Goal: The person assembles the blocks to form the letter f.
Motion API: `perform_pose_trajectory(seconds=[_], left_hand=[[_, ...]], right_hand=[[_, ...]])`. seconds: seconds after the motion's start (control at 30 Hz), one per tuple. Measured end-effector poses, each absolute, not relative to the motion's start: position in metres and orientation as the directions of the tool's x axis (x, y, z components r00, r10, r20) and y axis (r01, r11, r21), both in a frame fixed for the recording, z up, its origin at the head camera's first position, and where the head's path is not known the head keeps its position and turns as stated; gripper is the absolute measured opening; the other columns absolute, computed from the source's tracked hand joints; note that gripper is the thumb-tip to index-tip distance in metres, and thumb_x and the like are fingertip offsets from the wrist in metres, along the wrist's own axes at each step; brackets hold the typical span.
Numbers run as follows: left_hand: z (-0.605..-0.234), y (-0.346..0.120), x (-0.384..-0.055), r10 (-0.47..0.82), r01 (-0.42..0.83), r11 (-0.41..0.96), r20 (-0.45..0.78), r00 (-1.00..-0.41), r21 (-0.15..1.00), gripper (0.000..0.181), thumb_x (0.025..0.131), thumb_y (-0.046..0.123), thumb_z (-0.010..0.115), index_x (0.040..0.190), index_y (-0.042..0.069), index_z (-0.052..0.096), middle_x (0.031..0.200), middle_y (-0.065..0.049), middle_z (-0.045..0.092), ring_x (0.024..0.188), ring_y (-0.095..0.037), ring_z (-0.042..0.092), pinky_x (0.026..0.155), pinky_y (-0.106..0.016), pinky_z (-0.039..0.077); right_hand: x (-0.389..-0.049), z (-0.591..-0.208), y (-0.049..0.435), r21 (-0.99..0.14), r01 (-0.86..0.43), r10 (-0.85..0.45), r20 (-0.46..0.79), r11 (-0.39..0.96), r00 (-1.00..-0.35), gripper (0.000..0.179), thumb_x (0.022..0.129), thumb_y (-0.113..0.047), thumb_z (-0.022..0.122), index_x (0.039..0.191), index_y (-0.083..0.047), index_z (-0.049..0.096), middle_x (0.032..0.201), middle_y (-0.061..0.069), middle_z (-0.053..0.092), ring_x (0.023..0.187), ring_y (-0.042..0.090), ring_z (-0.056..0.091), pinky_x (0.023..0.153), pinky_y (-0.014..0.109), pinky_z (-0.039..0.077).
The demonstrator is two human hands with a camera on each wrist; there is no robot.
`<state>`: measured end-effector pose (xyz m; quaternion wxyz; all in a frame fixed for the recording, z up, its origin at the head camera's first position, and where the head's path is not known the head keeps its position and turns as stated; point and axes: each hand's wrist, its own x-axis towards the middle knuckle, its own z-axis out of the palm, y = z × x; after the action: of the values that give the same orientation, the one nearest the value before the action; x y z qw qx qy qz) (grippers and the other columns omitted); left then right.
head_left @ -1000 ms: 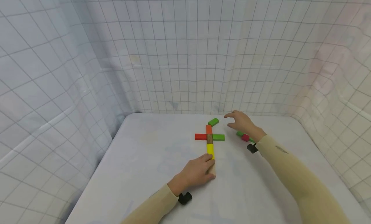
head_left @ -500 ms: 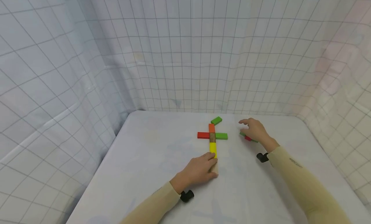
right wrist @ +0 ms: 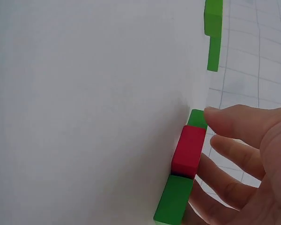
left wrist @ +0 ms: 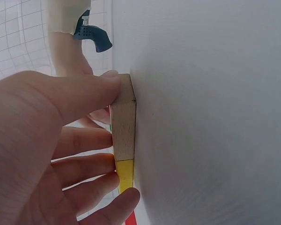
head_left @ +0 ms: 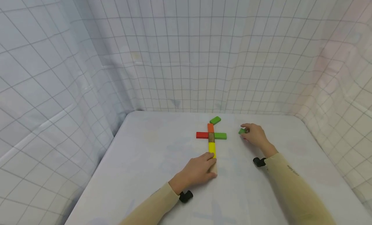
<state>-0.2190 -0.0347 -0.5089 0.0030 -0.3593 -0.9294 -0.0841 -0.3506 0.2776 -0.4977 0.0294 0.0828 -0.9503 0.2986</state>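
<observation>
My left hand lies at the near end of a row of wooden blocks. Its thumb is at the end of the plain wood block, and its extended fingers touch along that block and the yellow block. Beyond them in the head view come a brown block and an orange block, with a red block and a green block as side arms. My right hand bends over a second group: a green block, a crimson block and another green block. Its thumb tip meets the far green one's corner.
A loose green block lies aslant by the orange block's far end. The white table is enclosed by grid-patterned cloth behind and at both sides. Each wrist wears a small black device, such as the left one.
My right hand has moved right and nearer from beside the loose green block, coming down onto the green and crimson group. The left hand keeps its place on the row.
</observation>
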Motion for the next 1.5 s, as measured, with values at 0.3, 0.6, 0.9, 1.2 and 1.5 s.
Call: perform_pose_trajectory(seconds=[0.3, 0.6, 0.9, 1.2, 1.5], left_hand=[[-0.508, -0.035, -0.219, 0.669, 0.673, 0.724, 0.083, -0.739, 0.153, 0.058, 0.093, 0.046, 0.070, 0.140, 0.014, 0.059, 0.145, -0.002, 0.050, 0.132, -0.012, 0.048, 0.092, -0.030, 0.052], [-0.506, -0.036, -0.219, 0.665, 0.666, 0.728, 0.071, -0.744, 0.163, 0.058, 0.093, 0.045, 0.070, 0.140, 0.014, 0.059, 0.146, -0.002, 0.050, 0.133, -0.013, 0.047, 0.094, -0.031, 0.051], [-0.503, -0.036, -0.218, 0.673, 0.674, 0.718, 0.075, -0.736, 0.173, 0.057, 0.093, 0.044, 0.071, 0.140, 0.012, 0.059, 0.146, -0.003, 0.050, 0.133, -0.013, 0.047, 0.094, -0.031, 0.051], [-0.507, -0.038, -0.219, 0.668, 0.669, 0.724, 0.071, -0.741, 0.166, 0.058, 0.094, 0.045, 0.070, 0.140, 0.013, 0.059, 0.146, -0.003, 0.050, 0.134, -0.014, 0.047, 0.096, -0.032, 0.050], [-0.506, -0.036, -0.218, 0.668, 0.668, 0.723, 0.073, -0.741, 0.176, 0.057, 0.094, 0.045, 0.069, 0.140, 0.013, 0.059, 0.146, -0.003, 0.050, 0.134, -0.015, 0.047, 0.096, -0.032, 0.050]], right_hand=[[-0.349, -0.503, 0.275, -0.592, -0.116, -0.069, 0.100, 0.798, -0.993, 0.044, 0.088, -0.015, 0.075, 0.127, 0.003, 0.066, 0.107, 0.019, 0.069, 0.091, 0.030, 0.064, 0.080, 0.045, 0.051], [-0.349, -0.507, 0.274, -0.611, -0.093, -0.025, 0.118, 0.786, -0.993, 0.039, 0.087, -0.012, 0.075, 0.122, 0.004, 0.068, 0.107, 0.020, 0.068, 0.097, 0.034, 0.062, 0.085, 0.048, 0.049], [-0.347, -0.507, 0.273, -0.600, -0.098, -0.020, 0.135, 0.794, -0.991, 0.038, 0.087, -0.011, 0.075, 0.121, 0.005, 0.069, 0.103, 0.018, 0.066, 0.093, 0.031, 0.060, 0.082, 0.045, 0.048], [-0.351, -0.509, 0.272, -0.578, -0.108, -0.049, 0.116, 0.809, -0.992, 0.038, 0.089, -0.012, 0.074, 0.122, 0.006, 0.068, 0.107, 0.019, 0.067, 0.096, 0.032, 0.062, 0.083, 0.045, 0.051], [-0.353, -0.498, 0.273, -0.578, -0.112, -0.076, 0.086, 0.809, -0.993, 0.041, 0.088, -0.010, 0.076, 0.124, 0.006, 0.066, 0.109, 0.020, 0.068, 0.095, 0.031, 0.063, 0.083, 0.044, 0.051]])
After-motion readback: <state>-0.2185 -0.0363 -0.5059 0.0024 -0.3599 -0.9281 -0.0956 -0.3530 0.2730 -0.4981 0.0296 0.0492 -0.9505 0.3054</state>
